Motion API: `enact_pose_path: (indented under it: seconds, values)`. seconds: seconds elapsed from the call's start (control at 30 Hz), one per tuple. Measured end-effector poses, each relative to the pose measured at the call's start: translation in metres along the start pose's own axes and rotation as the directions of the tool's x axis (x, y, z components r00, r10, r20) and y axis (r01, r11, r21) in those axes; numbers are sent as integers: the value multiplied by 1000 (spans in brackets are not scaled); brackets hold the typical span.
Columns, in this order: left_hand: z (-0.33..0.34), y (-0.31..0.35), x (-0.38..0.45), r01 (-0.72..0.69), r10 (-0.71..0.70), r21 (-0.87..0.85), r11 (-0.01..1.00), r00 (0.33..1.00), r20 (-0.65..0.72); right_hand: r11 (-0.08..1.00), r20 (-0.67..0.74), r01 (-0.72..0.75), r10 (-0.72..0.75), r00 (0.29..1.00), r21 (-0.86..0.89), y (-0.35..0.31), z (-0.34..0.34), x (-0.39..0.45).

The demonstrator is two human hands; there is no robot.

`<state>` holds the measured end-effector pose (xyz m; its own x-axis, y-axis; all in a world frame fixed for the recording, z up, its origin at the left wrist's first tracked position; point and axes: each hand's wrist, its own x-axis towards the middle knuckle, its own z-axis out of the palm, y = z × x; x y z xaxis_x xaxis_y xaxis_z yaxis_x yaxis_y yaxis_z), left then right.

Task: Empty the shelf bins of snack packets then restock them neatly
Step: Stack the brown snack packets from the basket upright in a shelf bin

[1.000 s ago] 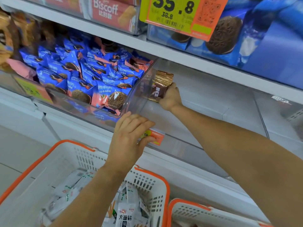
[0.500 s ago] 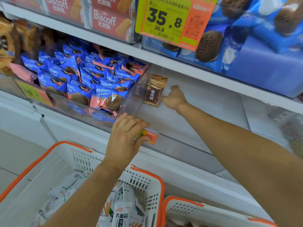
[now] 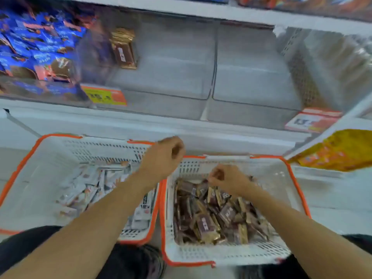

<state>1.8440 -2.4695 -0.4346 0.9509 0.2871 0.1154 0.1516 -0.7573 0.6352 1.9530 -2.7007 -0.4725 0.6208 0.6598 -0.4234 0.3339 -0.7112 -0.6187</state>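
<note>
One brown-gold snack packet (image 3: 123, 49) stands upright at the left side of a clear shelf bin (image 3: 161, 93); the rest of that bin is bare. The bin to its right (image 3: 251, 97) holds nothing. Below, a white basket with an orange rim (image 3: 298, 198) holds several brown-gold packets (image 3: 211, 222). My right hand (image 3: 227, 181) is down in this basket at the top of the pile, fingers pinched on a brown packet. My left hand (image 3: 165, 156) hovers between the two baskets, fingers curled with nothing in them. The frame is blurred.
A second orange-rimmed basket (image 3: 26, 164) on the left holds white packets (image 3: 90, 188). The left shelf bin is full of blue packets (image 3: 40, 47). Price tags (image 3: 104, 95) hang on the bin fronts. A yellow bag (image 3: 338, 150) sticks out at right.
My right hand let go of the brown packet in the bin and dropped into the right basket. My left hand left the bin's front edge. The view tilted down to the baskets.
</note>
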Motion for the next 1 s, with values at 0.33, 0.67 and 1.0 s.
enact_pose_path:
  seconds: [0.33,0.67,1.0]
  values:
    - [202,0,-126,492,-426,126,862,566,705,833,182,-553,542,820,10,161,93,-54]
    - [272,3,-136,813,-710,12,583,502,494,647,-58,-741,759,649,178,178,147,-19]
    - [218,-17,-101,945,-754,25,325,244,610,503,135,-774,799,586,385,175,132,1]
